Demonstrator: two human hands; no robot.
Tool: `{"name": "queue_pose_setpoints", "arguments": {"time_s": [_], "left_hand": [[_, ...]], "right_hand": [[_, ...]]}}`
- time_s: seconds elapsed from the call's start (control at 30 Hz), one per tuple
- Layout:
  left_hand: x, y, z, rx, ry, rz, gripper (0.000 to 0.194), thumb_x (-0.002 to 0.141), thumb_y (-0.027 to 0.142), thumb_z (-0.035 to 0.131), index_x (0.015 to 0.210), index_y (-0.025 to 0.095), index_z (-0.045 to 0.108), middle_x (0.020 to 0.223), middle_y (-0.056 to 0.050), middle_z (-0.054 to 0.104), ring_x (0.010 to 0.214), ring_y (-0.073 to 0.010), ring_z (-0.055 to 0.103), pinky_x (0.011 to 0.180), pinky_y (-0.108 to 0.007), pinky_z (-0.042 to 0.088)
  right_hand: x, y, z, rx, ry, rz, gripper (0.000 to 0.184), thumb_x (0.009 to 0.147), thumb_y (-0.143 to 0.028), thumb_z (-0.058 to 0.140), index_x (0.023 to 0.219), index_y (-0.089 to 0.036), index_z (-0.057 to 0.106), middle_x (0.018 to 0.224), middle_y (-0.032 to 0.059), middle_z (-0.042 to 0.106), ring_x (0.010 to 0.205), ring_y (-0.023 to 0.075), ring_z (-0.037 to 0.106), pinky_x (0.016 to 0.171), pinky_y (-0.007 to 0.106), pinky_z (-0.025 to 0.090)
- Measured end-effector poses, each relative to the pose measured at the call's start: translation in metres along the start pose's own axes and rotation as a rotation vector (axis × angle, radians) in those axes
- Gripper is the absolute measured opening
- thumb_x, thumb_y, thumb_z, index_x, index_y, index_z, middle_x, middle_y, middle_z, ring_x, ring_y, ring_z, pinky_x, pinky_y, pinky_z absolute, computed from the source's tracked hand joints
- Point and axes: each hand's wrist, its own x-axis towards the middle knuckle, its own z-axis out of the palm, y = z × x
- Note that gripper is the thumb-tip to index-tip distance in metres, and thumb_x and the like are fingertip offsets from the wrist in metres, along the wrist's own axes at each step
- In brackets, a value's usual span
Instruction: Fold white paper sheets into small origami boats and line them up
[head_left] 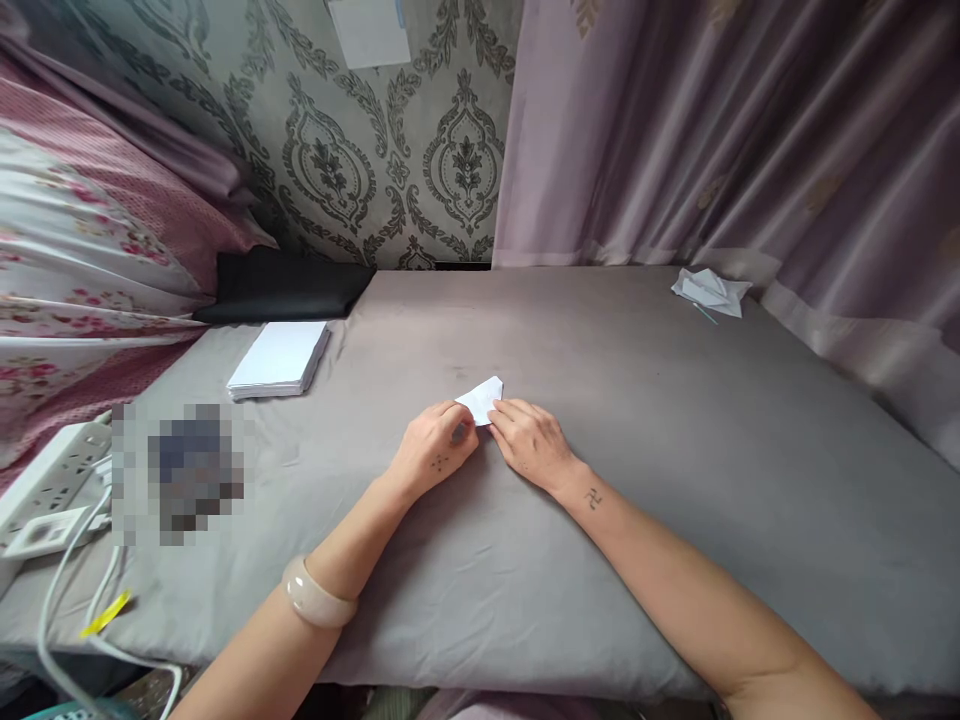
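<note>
Two hands meet on a small folded piece of white paper (484, 399), which lies flat on the grey cloth-covered desk (637, 420) just ahead of the fingertips. The left hand (435, 450) rests knuckles up, fingers curled and pinching the paper's near left edge; the right hand (531, 440) lies palm down, fingers pressed onto its near right edge. Both forearms stretch forward, wrists low on the cloth. A smooth, pale bangle (315, 595) circles the left forearm. Well beyond the left hand sits a neat stack of white sheets (279, 358), with a flat black cushion (289, 283) behind it. Far off past the right hand lies a crumpled white paper (711, 290) near the mauve curtain (735, 130).
</note>
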Motion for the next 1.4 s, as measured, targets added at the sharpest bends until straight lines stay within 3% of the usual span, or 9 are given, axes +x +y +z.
{"name": "queue_pose_setpoints", "arguments": {"time_s": [0.03,0.13,0.27,0.33,0.6,0.77,1.0,1.4], "left_hand": [[0.000,-0.001,-0.001,-0.023,-0.013,0.019,0.005,0.085,0.023,0.053,0.086,0.021,0.057,0.089,-0.004,0.068,0.081,-0.0170,0.063,0.073,-0.029,0.048],[0.000,-0.007,-0.001,-0.030,-0.073,0.099,0.023,0.084,0.039,0.060,0.097,0.020,0.058,0.100,-0.007,0.067,0.092,-0.0215,0.061,0.081,-0.034,0.048],[-0.002,-0.011,0.003,0.007,-0.160,0.106,0.021,0.095,0.030,0.044,0.093,0.020,0.063,0.101,-0.007,0.067,0.090,-0.0204,0.059,0.079,-0.033,0.047],[-0.002,-0.010,0.003,-0.015,-0.165,0.044,0.026,0.096,0.030,0.041,0.089,0.020,0.065,0.101,-0.007,0.067,0.090,-0.0202,0.059,0.076,-0.032,0.046],[0.015,-0.005,-0.001,-0.308,-0.194,-0.338,0.025,0.085,0.039,0.057,0.078,0.017,0.066,0.086,-0.005,0.061,0.072,-0.0146,0.056,0.063,-0.025,0.042],[0.023,-0.004,-0.001,-0.286,-0.253,-0.388,0.026,0.087,0.037,0.052,0.081,0.017,0.068,0.086,-0.005,0.060,0.070,-0.0142,0.054,0.064,-0.026,0.040],[0.032,-0.001,-0.001,-0.287,-0.242,-0.545,0.020,0.078,0.038,0.065,0.073,0.018,0.066,0.082,-0.003,0.057,0.072,-0.0145,0.053,0.067,-0.026,0.041],[0.030,0.001,0.003,-0.246,-0.234,-0.544,0.020,0.081,0.036,0.061,0.070,0.019,0.060,0.083,-0.002,0.056,0.074,-0.0151,0.054,0.068,-0.027,0.040]], "right_hand": [[0.001,-0.001,0.001,-0.025,-0.009,-0.002,0.021,0.093,-0.017,0.044,0.096,-0.017,0.065,0.114,0.0119,0.066,0.105,0.0227,0.058,0.085,0.034,0.046],[0.000,0.000,0.003,-0.036,-0.006,-0.008,0.023,0.094,-0.016,0.043,0.097,-0.017,0.065,0.115,0.0110,0.066,0.104,0.0221,0.060,0.084,0.033,0.047],[-0.005,0.003,0.001,0.063,0.030,0.014,0.022,0.095,-0.020,0.046,0.096,-0.018,0.068,0.118,0.0083,0.067,0.109,0.0212,0.060,0.089,0.033,0.048],[-0.006,0.002,-0.001,0.136,0.036,0.061,0.018,0.093,-0.020,0.051,0.096,-0.019,0.068,0.118,0.0072,0.067,0.110,0.0210,0.060,0.090,0.032,0.048],[-0.002,-0.002,0.001,0.345,0.090,0.267,0.016,0.091,-0.023,0.056,0.083,-0.020,0.069,0.112,0.0060,0.069,0.105,0.0206,0.063,0.088,0.033,0.049],[0.000,-0.002,0.005,0.401,0.130,0.323,0.014,0.087,-0.022,0.060,0.076,-0.019,0.066,0.109,0.0054,0.068,0.099,0.0204,0.061,0.087,0.034,0.049],[0.001,-0.001,0.007,0.397,0.135,0.361,0.014,0.086,-0.023,0.060,0.074,-0.019,0.065,0.108,0.0068,0.063,0.101,0.0211,0.056,0.089,0.034,0.047],[0.009,-0.005,0.004,0.368,0.106,0.431,0.017,0.083,-0.020,0.060,0.066,-0.019,0.059,0.102,0.0057,0.062,0.095,0.0202,0.054,0.086,0.033,0.046]]}}
